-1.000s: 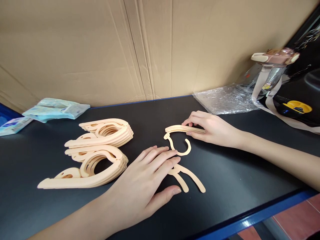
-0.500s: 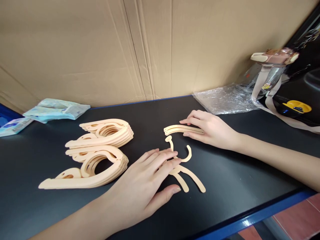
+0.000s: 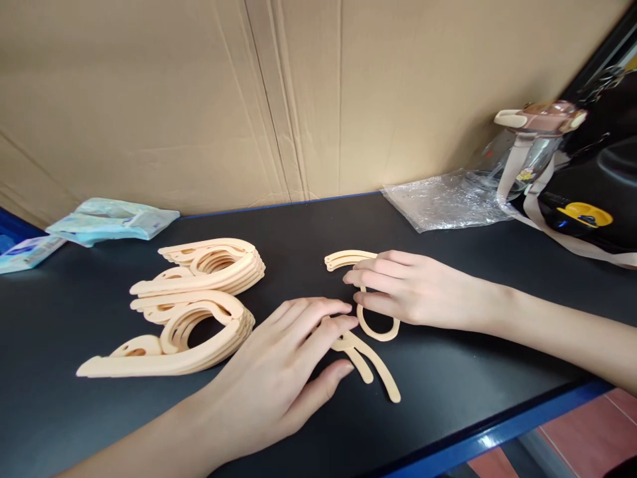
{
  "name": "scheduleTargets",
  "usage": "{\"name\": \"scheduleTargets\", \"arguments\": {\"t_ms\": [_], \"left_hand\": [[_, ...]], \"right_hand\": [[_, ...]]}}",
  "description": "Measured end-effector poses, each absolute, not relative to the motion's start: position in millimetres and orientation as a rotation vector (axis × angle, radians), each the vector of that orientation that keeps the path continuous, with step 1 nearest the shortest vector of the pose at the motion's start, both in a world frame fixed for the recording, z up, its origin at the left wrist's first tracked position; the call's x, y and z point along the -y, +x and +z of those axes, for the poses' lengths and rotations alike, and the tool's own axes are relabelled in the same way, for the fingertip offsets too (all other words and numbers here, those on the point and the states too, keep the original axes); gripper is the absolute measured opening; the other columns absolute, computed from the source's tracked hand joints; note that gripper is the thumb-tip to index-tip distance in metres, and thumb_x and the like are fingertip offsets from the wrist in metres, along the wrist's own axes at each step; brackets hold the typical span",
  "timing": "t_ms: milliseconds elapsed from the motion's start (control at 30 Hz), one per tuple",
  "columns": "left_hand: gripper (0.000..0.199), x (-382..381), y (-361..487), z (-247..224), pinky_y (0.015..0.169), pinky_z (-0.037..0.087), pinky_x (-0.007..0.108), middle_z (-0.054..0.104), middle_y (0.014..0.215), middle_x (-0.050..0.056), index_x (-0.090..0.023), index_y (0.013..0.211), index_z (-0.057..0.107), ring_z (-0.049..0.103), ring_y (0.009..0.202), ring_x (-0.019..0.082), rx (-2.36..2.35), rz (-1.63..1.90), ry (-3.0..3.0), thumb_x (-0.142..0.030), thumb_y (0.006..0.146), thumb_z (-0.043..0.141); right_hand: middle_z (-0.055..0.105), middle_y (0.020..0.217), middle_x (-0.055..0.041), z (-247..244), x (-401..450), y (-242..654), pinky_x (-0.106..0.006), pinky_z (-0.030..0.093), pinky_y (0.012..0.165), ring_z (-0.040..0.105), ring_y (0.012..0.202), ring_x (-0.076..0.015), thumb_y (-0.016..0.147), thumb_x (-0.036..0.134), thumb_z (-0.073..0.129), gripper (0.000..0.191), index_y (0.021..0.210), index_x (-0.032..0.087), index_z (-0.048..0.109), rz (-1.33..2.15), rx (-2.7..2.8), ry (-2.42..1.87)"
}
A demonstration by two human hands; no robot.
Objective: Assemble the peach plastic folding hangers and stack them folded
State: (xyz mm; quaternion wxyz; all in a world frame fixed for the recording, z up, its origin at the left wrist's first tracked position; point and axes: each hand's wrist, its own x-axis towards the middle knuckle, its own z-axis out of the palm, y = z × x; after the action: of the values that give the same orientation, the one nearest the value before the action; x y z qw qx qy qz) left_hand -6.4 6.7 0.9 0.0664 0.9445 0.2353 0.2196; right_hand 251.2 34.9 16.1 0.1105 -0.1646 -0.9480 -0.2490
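My left hand (image 3: 293, 358) lies palm down on the table, its fingers stretched over a flat beige piece with two curved arms (image 3: 373, 365). The fingers hide the upper part of that piece. My right hand (image 3: 408, 289) has its fingers closed on a beige plastic hook (image 3: 381, 336). The hook's rounded bend shows below the hand, and part of the stem shows between the fingers. Just behind the right hand lie narrow curved beige strips (image 3: 343, 257), partly covered by it. Left of my hands, folded beige clothes hangers are stacked in two piles (image 3: 233, 262) (image 3: 219, 338).
A blue-white soft packet (image 3: 114, 219) rests at the back left. At the back right are a clear plastic bag (image 3: 442, 199), a strapped water bottle (image 3: 540, 139) and a black bag (image 3: 587, 179) with a yellow case (image 3: 586, 214). Cardboard (image 3: 199, 99) stands behind the black table (image 3: 298, 229).
My right hand has left the curved strips and come nearer to me, onto the hook. The hook has shifted right and towards me; the two-armed piece has turned slightly. The left hand barely moved.
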Motion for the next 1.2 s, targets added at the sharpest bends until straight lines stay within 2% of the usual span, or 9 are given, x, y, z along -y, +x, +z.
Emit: {"name": "scheduleTargets", "arguments": {"t_ms": [67, 133, 300, 367, 567, 833, 1000, 1100, 1200], "left_hand": [[0.01, -6.5, -5.8, 3.1, 0.071, 0.046, 0.031, 0.065, 0.099, 0.005, -0.019, 0.098, 0.057, 0.059, 0.084, 0.019, -0.793, 0.762, 2.844, -0.018, 0.1, 0.047], [0.019, -6.6, -5.7, 4.1, 0.058, 0.037, 0.03, 0.059, 0.077, 0.001, -0.021, 0.081, 0.05, 0.048, 0.066, 0.016, -0.792, 0.861, 2.879, -0.013, 0.098, 0.047], [0.025, -6.0, -7.5, 2.0, 0.048, 0.032, 0.029, 0.05, 0.061, -0.003, -0.021, 0.075, 0.049, 0.039, 0.053, 0.013, -0.504, 0.853, 2.906, -0.012, 0.097, 0.044], [0.022, -5.3, -8.2, 2.6, 0.05, 0.037, 0.029, 0.056, 0.065, -0.001, -0.02, 0.078, 0.054, 0.045, 0.057, 0.014, -0.425, 0.825, 2.925, -0.014, 0.098, 0.045], [0.019, -2.9, -6.7, 11.0, 0.068, 0.053, 0.031, 0.07, 0.078, 0.002, -0.019, 0.088, 0.067, 0.066, 0.074, 0.018, -0.408, 0.766, 3.116, -0.019, 0.098, 0.051], [0.023, -2.9, -4.4, 11.0, 0.07, 0.057, 0.031, 0.073, 0.087, 0.005, -0.017, 0.096, 0.069, 0.068, 0.074, 0.019, -0.441, 0.605, 3.11, -0.021, 0.101, 0.047], [0.034, -7.5, -5.0, 7.9, 0.103, 0.053, 0.041, 0.068, 0.13, 0.013, -0.012, 0.127, 0.061, 0.064, 0.121, 0.027, -0.513, 0.48, 3.029, -0.031, 0.102, 0.047], [0.046, -8.9, -6.7, 4.5, 0.116, 0.041, 0.051, 0.055, 0.147, 0.015, -0.013, 0.139, 0.052, 0.048, 0.139, 0.031, -0.583, 0.429, 3.003, -0.039, 0.101, 0.051], [0.039, -7.5, -6.7, 2.8, 0.107, 0.048, 0.047, 0.062, 0.138, 0.014, -0.013, 0.135, 0.055, 0.056, 0.13, 0.029, -0.605, 0.522, 3.03, -0.035, 0.103, 0.047]], "right_hand": [[0.07, 0.118, -0.0112, 13.6, -39.7, 253.3, -0.035, 0.05, 0.088, 0.064, 0.11, -0.0222, 0.103, 0.01, 0.037, 0.03, 0.099, 0.014, 0.066, -0.598, 2.773, -0.538], [0.071, 0.11, -0.0108, 11.2, -45.5, 256.7, -0.036, 0.051, 0.084, 0.065, 0.103, -0.0222, 0.105, 0.017, 0.039, 0.024, 0.098, 0.015, 0.062, -0.36, 2.701, -0.643], [0.065, 0.086, -0.0017, 9.4, -57.4, 270.6, -0.029, 0.05, 0.071, 0.062, 0.075, -0.0154, 0.102, 0.023, 0.047, 0.014, 0.116, 0.021, 0.051, 0.105, 2.195, -0.946], [0.064, 0.085, -0.0005, 9.8, -61.0, 275.8, -0.03, 0.05, 0.075, 0.062, 0.077, -0.0159, 0.101, 0.018, 0.044, 0.026, 0.126, 0.023, 0.05, 0.096, 2.094, -1.008], [0.067, 0.101, -0.0082, 6.7, -67.2, 280.0, -0.039, 0.053, 0.085, 0.064, 0.094, -0.0211, 0.097, 0.01, 0.034, 0.041, 0.117, 0.023, 0.067, -0.013, 2.214, -1.111], [0.065, 0.107, -0.0097, 5.8, -65.0, 277.6, -0.033, 0.053, 0.071, 0.065, 0.083, -0.019, 0.098, 0.017, 0.039, 0.036, 0.112, 0.018, 0.072, -0.076, 2.337, -1.25], [0.062, 0.097, -0.0078, 5.9, -64.7, 274.2, -0.035, 0.05, 0.072, 0.063, 0.079, -0.0206, 0.094, 0.05, 0.059, 0.042, 0.113, 0.016, 0.073, -0.123, 2.484, -1.283], [0.057, 0.086, -0.0046, 6.0, -64.6, 273.1, -0.034, 0.047, 0.068, 0.059, 0.07, -0.0181, 0.097, 0.045, 0.055, 0.035, 0.105, 0.017, 0.076, -0.139, 2.534, -1.332], [0.055, 0.08, -0.0028, 6.4, -65.0, 273.1, -0.032, 0.043, 0.067, 0.056, 0.066, -0.016, 0.096, 0.036, 0.056, 0.027, 0.097, 0.019, 0.077, -0.112, 2.485, -1.391]]}}
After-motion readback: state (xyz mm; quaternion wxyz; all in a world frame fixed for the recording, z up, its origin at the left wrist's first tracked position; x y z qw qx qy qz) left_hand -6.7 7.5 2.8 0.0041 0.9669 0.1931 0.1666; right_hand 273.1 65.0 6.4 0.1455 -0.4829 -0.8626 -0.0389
